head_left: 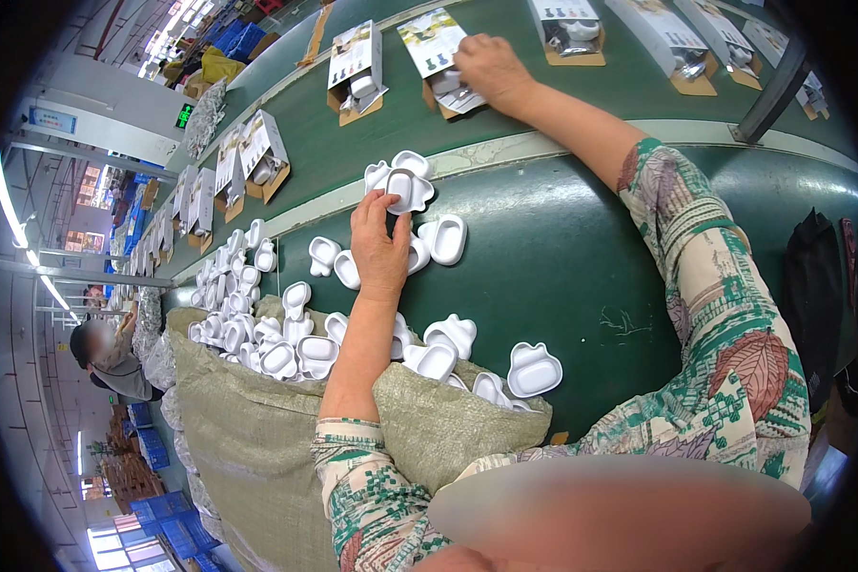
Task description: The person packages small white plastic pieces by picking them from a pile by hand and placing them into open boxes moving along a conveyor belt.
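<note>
My left hand (pixel 379 246) has its fingertips closed on a white plastic dish-shaped part (pixel 409 192) with a rounded recess and a wavy edge. Similar white parts lie just beyond it and under the hand, partly hidden by it. Farther off, my right hand (pixel 494 72) grips the right side of a printed carton (pixel 432 40) on the green belt (pixel 505 143). The carton's near end is open, its brown flap folded down. A white piece and a clear bag show inside, partly covered by my fingers.
Similar open cartons (pixel 356 62) stand in a row along the belt. A heap of white parts (pixel 248 329) spills from a woven sack (pixel 257 419) on the near left. A metal post (pixel 774 95) rises at the right. Another person (pixel 119 357) works at far left.
</note>
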`<state>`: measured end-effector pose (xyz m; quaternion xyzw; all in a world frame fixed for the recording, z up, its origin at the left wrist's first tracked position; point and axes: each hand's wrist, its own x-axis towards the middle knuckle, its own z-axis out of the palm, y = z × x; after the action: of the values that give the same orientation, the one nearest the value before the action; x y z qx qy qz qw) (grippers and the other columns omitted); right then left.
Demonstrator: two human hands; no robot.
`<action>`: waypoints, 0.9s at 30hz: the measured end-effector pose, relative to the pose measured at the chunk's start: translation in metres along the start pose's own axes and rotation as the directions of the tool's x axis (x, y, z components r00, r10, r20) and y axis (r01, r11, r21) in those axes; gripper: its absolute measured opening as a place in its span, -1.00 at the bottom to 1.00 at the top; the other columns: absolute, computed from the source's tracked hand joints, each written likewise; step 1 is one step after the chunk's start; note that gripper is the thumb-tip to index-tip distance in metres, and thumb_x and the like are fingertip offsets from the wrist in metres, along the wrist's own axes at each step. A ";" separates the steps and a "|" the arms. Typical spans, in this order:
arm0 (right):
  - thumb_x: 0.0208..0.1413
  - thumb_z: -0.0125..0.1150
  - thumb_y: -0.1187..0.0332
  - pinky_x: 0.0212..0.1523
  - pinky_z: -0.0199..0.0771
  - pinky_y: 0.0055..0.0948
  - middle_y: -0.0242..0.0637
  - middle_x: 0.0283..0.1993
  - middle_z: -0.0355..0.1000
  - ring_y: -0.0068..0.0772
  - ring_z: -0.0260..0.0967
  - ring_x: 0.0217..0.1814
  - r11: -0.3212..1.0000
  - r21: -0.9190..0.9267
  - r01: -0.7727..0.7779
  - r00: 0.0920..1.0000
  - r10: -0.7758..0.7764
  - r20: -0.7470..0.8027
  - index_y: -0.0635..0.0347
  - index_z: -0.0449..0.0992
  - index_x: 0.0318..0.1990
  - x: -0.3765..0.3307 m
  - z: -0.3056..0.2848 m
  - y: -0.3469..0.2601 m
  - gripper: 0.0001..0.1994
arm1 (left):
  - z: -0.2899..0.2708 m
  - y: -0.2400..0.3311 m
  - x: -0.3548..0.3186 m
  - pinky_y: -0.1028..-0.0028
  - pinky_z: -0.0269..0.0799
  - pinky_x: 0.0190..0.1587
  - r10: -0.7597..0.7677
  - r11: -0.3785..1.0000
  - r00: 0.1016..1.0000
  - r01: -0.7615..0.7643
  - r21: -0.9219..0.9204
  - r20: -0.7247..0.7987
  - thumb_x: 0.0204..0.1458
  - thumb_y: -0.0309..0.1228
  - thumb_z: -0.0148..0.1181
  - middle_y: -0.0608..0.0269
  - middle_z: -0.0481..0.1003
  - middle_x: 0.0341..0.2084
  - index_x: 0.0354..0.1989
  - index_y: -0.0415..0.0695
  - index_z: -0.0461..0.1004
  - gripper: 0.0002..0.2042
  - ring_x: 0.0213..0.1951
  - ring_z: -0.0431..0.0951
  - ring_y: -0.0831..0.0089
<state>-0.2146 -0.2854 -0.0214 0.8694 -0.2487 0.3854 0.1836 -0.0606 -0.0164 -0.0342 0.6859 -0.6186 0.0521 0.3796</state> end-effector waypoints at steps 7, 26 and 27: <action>-0.11 0.21 0.37 -0.01 0.32 -0.23 -0.21 -0.06 0.35 -0.18 0.30 0.03 0.752 0.611 0.247 0.950 -0.313 0.001 0.18 0.41 -0.16 -0.028 -0.052 -0.093 -0.69 | -0.011 -0.010 -0.005 0.28 0.32 0.00 0.004 0.999 1.000 -0.005 -0.052 -0.024 -0.05 -0.50 0.15 0.04 0.44 -0.12 -0.25 -0.17 0.46 -0.83 -0.05 0.40 0.09; -0.10 0.17 0.36 -0.13 0.30 -0.29 -0.27 -0.24 0.37 -0.24 0.28 -0.07 0.851 0.474 0.228 0.921 -0.346 0.178 0.17 0.43 -0.29 -0.041 -0.044 -0.083 -0.81 | -0.337 -0.087 -0.218 0.27 0.07 0.24 -0.825 0.385 0.533 0.773 0.504 -0.189 -0.01 0.01 0.11 -0.27 0.19 0.16 0.21 -0.32 0.15 -0.27 0.22 0.18 -0.03; -0.07 0.15 0.35 -0.10 0.28 -0.27 -0.30 -0.23 0.39 -0.25 0.28 -0.05 0.876 0.433 0.213 0.914 -0.335 0.229 0.14 0.44 -0.26 -0.038 -0.046 -0.078 -0.81 | -0.342 -0.083 -0.224 0.29 0.03 0.27 -0.847 0.359 0.514 0.744 0.563 -0.139 -0.04 0.04 0.13 -0.29 0.13 0.19 0.24 -0.32 0.10 -0.20 0.25 0.12 -0.02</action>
<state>-0.2182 -0.1875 -0.0308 0.9627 -0.0623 0.2627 0.0164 0.0978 0.3603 0.0488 0.9776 -0.1925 -0.0212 0.0820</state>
